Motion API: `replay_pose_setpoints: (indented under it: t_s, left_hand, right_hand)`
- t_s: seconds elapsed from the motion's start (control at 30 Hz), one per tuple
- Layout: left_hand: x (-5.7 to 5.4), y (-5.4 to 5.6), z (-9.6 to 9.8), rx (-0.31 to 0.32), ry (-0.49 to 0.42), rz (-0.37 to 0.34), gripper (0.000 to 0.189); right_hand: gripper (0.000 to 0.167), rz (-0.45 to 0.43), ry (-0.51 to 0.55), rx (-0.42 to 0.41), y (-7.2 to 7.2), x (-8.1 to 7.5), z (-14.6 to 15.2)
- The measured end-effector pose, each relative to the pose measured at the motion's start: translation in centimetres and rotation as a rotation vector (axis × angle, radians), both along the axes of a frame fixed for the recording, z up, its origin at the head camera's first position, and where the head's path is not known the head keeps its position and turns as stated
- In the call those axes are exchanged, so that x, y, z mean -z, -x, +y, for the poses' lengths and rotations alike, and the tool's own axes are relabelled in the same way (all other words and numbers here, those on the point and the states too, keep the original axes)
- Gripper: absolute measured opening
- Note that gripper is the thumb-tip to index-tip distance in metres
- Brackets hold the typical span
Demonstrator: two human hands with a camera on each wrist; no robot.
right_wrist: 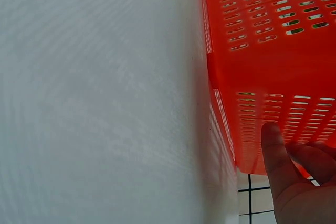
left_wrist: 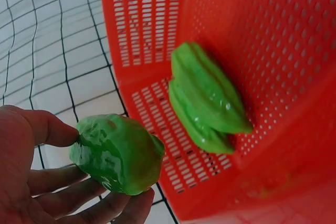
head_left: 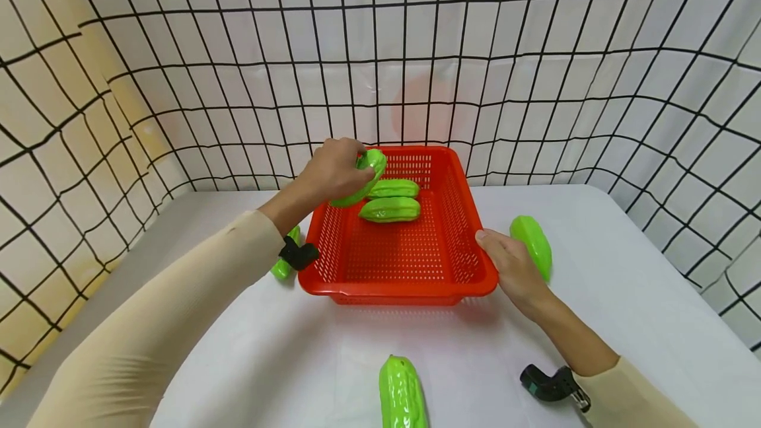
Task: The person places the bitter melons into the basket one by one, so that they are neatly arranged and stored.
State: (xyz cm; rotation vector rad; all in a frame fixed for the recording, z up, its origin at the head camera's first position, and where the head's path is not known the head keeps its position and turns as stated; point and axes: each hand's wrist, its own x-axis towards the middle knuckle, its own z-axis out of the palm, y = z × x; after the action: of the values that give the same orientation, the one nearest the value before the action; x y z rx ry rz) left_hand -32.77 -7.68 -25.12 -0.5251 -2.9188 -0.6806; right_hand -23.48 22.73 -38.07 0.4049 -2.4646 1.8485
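Note:
My left hand point(head_left: 334, 170) grips a glossy green ridged gourd point(head_left: 373, 161) over the back left part of a red perforated plastic basket point(head_left: 397, 290). Seen from the left wrist, the thumb and fingers hold that gourd point(left_wrist: 118, 153) by its sides, with its end facing the basket. Two similar gourds point(head_left: 389, 210) lie side by side on the basket floor, towards the back. At the basket's right side, my right hand point(head_left: 516, 268) grips the rim. The right wrist view shows the thumb point(right_wrist: 278, 156) against the outer slotted wall.
One green gourd point(head_left: 532, 244) lies on the white table point(head_left: 285, 362) right of the basket. Another gourd point(head_left: 284, 266) sits at its left, partly hidden by my left wrist, and one more point(head_left: 402, 392) lies in front. Black wire mesh point(head_left: 386, 58) encloses the back and sides.

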Motion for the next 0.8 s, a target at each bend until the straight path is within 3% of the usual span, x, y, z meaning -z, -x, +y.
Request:
replay_pose_setpoints:
  t_s: [0.27,0.43,0.67,0.8]
  left_hand:
    - [0.7,0.0,1.7,0.096,0.102,-0.008,0.034]
    - [1.2,-0.1,2.5,0.121,0.106,-0.065,0.041]
    - [2.0,0.1,3.5,0.176,0.142,-0.096,0.025]
    - [2.7,0.0,4.0,0.192,0.178,-0.117,0.031]
  right_hand:
    - [0.051,-0.002,-0.001,-0.002,0.0,0.0,0.0]
    - [0.051,-0.007,-0.008,0.004,0.0,-0.1,-0.1]
    - [0.051,-0.005,-0.013,0.006,0.0,-0.1,0.0]
    - [0.05,0.004,-0.01,-0.001,0.0,-0.1,0.0]
